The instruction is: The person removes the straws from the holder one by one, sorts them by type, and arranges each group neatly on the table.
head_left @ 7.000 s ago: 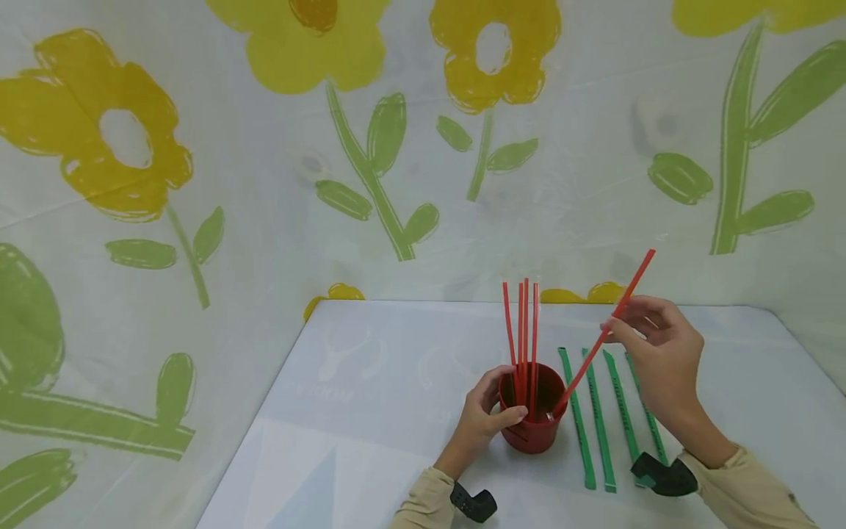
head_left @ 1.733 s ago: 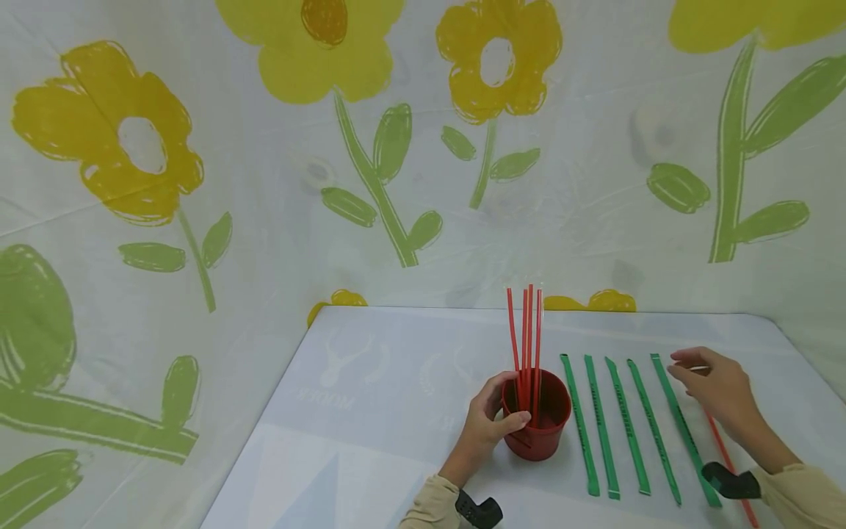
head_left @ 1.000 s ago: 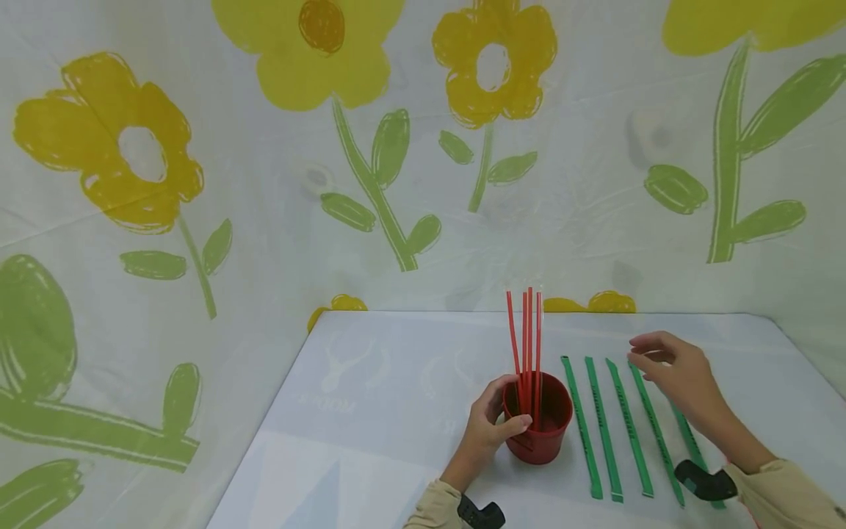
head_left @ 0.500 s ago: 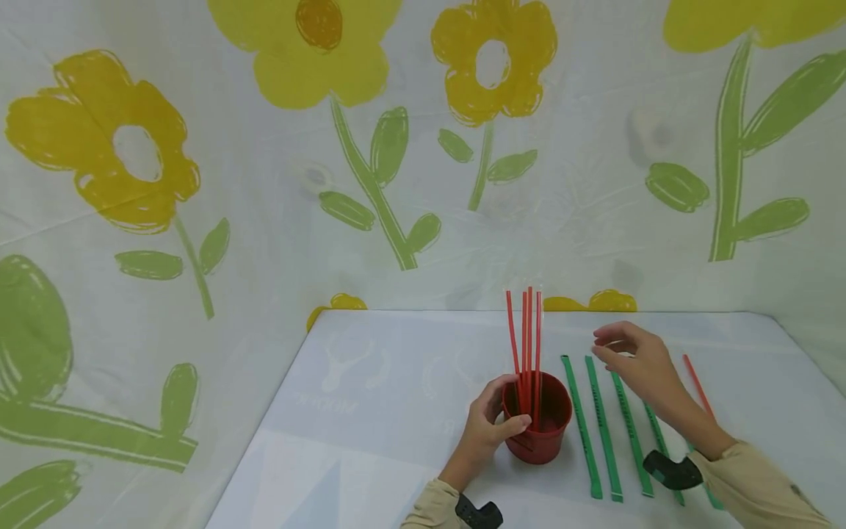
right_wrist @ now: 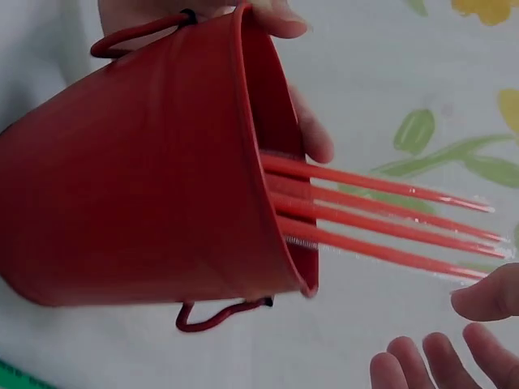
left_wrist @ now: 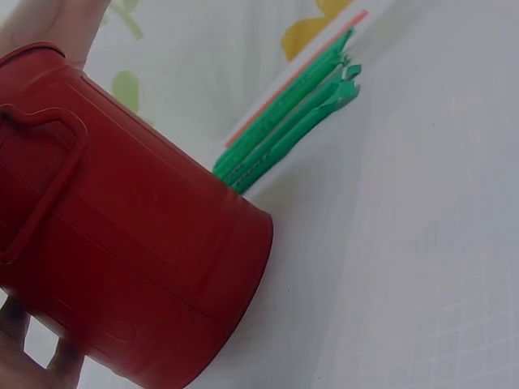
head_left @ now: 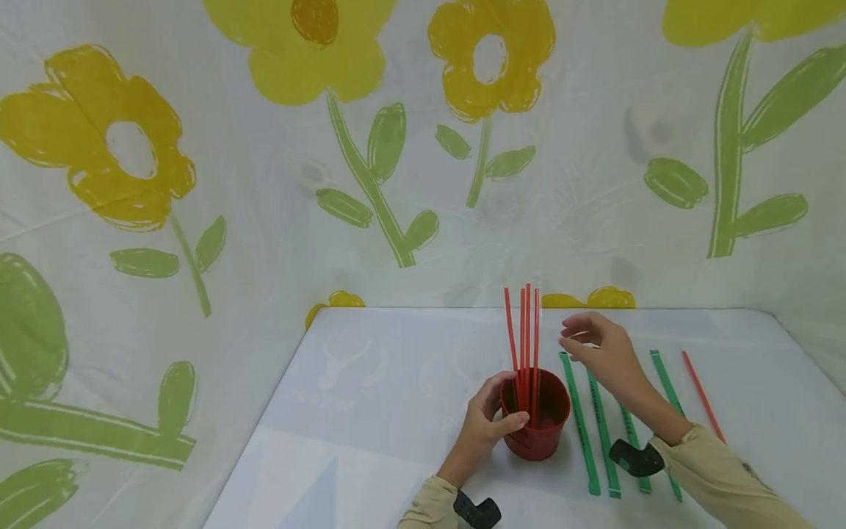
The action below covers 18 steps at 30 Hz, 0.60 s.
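My left hand grips a small red metal bucket, its thumb over the near rim. Several red drinking straws in clear sleeves lean upright inside the bucket; the right wrist view also shows the bucket's wire handles. My right hand hovers just right of these straws, above the green sticks' far ends. Between its thumb and loosely bent fingers there is a gap, with nothing held. In the right wrist view the thumb overlaps the area near the straw tips.
Several slim green wrapped sticks with dark print lie in a row right of the bucket, partly under my right forearm. Beyond them, a single red straw lies on the white table. A flower-printed curtain hangs behind.
Earlier my right hand held a red straw over the bucket; that straw now lies right of the green sticks. Since then the empty hand has moved left towards the bucket. My left hand stays.
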Tool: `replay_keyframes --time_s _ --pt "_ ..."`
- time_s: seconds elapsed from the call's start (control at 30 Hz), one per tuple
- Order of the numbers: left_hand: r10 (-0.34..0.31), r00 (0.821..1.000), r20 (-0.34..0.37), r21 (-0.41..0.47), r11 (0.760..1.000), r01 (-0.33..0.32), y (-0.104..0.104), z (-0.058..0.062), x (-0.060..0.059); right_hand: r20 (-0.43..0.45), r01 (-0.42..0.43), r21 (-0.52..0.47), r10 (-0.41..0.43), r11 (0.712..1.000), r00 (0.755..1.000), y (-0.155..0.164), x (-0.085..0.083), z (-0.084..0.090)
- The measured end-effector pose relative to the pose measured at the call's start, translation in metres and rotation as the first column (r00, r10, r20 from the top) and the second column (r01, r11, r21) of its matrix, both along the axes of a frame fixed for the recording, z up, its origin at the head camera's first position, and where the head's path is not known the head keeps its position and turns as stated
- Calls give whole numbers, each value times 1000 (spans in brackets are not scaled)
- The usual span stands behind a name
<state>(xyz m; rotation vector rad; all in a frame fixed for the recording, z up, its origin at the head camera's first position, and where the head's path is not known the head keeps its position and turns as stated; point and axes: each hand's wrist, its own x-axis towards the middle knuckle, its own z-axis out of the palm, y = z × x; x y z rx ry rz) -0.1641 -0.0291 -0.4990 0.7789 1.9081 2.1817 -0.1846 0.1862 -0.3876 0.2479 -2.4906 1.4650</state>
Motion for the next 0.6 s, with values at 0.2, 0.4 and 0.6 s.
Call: replay_keyframes --time_s 0.2,0.4,0.6 --pt "0 1000 -25 -7 1000 -1 0 0 1 24 -9 -59 10 998 1000 -14 -4 -4" --pt "1 1000 -20 -10 1000 -1 0 -1 0 10 0 -108 2 994 1000 -25 -8 -10" --pt "10 1000 -14 -11 1000 -10 0 0 0 0 -5 -180 5 984 1000 -31 -10 -19"
